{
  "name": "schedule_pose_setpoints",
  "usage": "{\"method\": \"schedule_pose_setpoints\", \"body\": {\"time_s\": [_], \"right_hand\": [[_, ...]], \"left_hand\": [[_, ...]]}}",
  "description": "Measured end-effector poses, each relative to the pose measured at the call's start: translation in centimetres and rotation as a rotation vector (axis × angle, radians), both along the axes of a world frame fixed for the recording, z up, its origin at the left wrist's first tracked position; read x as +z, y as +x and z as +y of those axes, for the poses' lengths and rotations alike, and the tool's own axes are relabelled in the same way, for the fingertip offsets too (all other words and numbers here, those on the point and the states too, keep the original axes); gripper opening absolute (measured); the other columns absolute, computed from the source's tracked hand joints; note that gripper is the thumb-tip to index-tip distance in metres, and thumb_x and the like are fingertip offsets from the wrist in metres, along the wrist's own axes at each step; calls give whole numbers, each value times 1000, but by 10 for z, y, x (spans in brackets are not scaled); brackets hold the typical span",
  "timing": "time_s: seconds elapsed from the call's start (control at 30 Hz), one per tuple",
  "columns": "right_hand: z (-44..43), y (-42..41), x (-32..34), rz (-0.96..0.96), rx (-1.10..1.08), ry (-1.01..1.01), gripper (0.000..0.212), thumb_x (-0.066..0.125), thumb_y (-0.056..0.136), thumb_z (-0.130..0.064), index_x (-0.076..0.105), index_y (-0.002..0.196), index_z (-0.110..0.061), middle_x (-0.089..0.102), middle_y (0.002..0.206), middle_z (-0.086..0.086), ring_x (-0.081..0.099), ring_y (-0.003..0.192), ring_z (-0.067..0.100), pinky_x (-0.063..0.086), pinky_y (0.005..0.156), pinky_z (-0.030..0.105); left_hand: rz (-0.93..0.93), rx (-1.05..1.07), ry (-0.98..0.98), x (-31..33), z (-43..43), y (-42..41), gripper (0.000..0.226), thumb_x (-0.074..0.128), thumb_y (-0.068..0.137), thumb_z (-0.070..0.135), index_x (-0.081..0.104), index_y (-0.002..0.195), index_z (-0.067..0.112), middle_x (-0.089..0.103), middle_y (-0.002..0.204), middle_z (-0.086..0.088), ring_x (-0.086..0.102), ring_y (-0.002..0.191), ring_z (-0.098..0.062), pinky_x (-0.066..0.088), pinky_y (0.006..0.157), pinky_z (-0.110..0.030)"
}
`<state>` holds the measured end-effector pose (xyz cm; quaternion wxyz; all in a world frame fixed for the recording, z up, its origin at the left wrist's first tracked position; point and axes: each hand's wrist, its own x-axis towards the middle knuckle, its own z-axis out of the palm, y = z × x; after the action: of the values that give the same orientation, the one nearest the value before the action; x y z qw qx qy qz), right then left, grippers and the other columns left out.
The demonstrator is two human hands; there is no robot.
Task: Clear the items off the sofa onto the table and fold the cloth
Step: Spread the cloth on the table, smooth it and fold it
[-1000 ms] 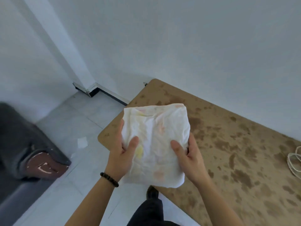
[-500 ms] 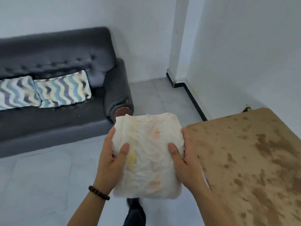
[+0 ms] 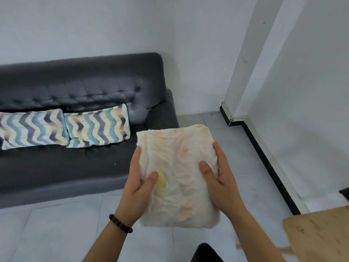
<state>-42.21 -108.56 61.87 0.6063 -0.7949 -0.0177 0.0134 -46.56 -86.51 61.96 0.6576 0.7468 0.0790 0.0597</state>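
A white cloth (image 3: 179, 167) with faint yellow and orange marks is folded into a thick rectangle and held in the air between both hands. My left hand (image 3: 137, 186) grips its left edge, thumb on top. My right hand (image 3: 221, 178) grips its right edge the same way. The dark grey sofa (image 3: 75, 167) stands to the left beyond the cloth. A corner of the brown mottled table (image 3: 319, 235) shows at the lower right.
Two wavy-striped blue and cream cushions (image 3: 66, 127) lean on the sofa back. Grey tiled floor (image 3: 56, 227) lies between sofa and table. A white wall with a black skirting (image 3: 268, 165) runs along the right.
My view has swung left from the table toward the sofa. The table has slid to the lower right edge. Both hands keep the same hold on the folded cloth.
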Motion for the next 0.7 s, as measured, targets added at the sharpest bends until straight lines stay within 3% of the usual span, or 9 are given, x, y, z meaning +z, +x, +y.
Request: {"method": "schedule_pose_setpoints", "body": {"time_s": [0.1, 0.2, 0.3, 0.37, 0.47, 0.57, 0.7], "right_hand": [[14, 60, -16, 40, -11, 7, 63, 54, 88, -62, 17, 137, -71, 24, 124, -64, 30, 112, -38, 30, 92, 8], [30, 131, -41, 57, 14, -33, 66, 48, 85, -72, 8, 138, -72, 18, 131, -62, 26, 118, -35, 29, 100, 14], [52, 215, -68, 87, 80, -100, 71, 40, 84, -74, -3, 141, -69, 13, 141, -54, 32, 127, -19, 30, 104, 21], [67, 274, -78, 126, 136, -131, 73, 41, 87, -69, -8, 141, -68, 15, 149, -41, 33, 132, -7, 29, 106, 23], [91, 359, -86, 179, 200, -145, 81, 49, 87, -51, -5, 147, -59, 19, 157, -28, 32, 136, -2, 28, 109, 23], [116, 435, -98, 254, 218, -133, 82, 53, 85, -42, 6, 152, -51, 24, 146, -37, 33, 132, -3, 30, 108, 25], [150, 514, -145, 332, 219, -159, 76, 54, 88, -40, 12, 149, -54, 28, 149, -30, 39, 133, 6, 35, 110, 33]], "left_hand": [[15, 19, 6, -19, 13, 68, 70, 58, 95, 16, 21, 145, 49, 31, 141, 42, 36, 130, 12, 38, 110, -33], [55, 54, -43, -43, 27, 142, 67, 58, 95, 14, 27, 141, 50, 34, 142, 37, 40, 131, 6, 40, 109, -36], [134, 120, -121, -66, 47, 226, 64, 60, 93, 12, 34, 136, 51, 41, 141, 29, 46, 129, -1, 46, 104, -37], [177, 153, -129, -75, 63, 280, 63, 60, 93, 11, 35, 135, 51, 41, 137, 33, 47, 125, 5, 47, 101, -32], [205, 142, -33, -84, 89, 355, 64, 56, 96, 13, 26, 141, 48, 34, 129, 51, 39, 119, 24, 40, 102, -17], [273, 98, 41, -104, 117, 416, 68, 52, 99, 16, 14, 149, 43, 23, 122, 63, 28, 116, 34, 33, 90, 4], [350, 87, 97, -155, 151, 489, 68, 50, 100, 17, 10, 152, 36, 16, 128, 57, 21, 115, 38, 25, 87, 11]]}}
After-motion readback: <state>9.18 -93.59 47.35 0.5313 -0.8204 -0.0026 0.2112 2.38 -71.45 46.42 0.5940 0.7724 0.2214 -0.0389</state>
